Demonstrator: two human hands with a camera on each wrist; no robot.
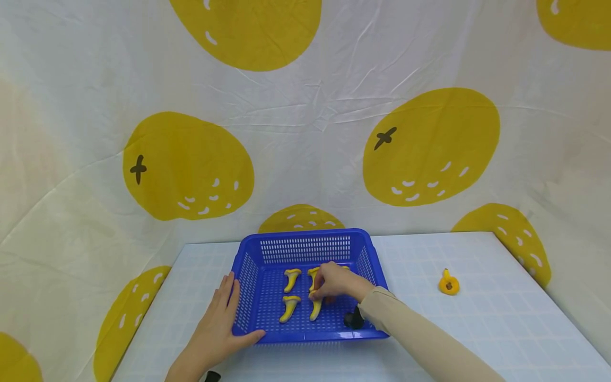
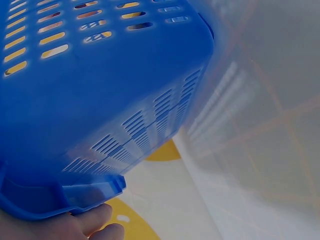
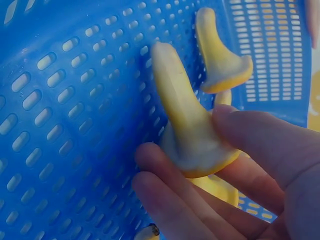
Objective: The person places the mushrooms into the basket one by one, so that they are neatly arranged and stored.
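My right hand (image 1: 331, 281) reaches into a blue plastic basket (image 1: 305, 336) and pinches a yellow chanterelle-like mushroom (image 3: 177, 100) by its flared cap, thumb on one side and fingers on the other. Its pale stem points toward the basket's front in the head view. More such mushrooms lie on the basket floor: one at the back left (image 1: 291, 279), one at the front left (image 1: 289, 308), others partly hidden behind my right hand. My left hand (image 1: 215, 323) rests at the basket's front left corner, fingers extended along the left rim and thumb on the front rim.
On the table (image 1: 506, 297), right of the basket, lies a small yellow gourd-like thing (image 1: 448, 284) with a stubby neck. A white cloth (image 1: 305, 159) with yellow fruit prints hangs behind the table. Near my right wrist is a black object (image 1: 354, 319).
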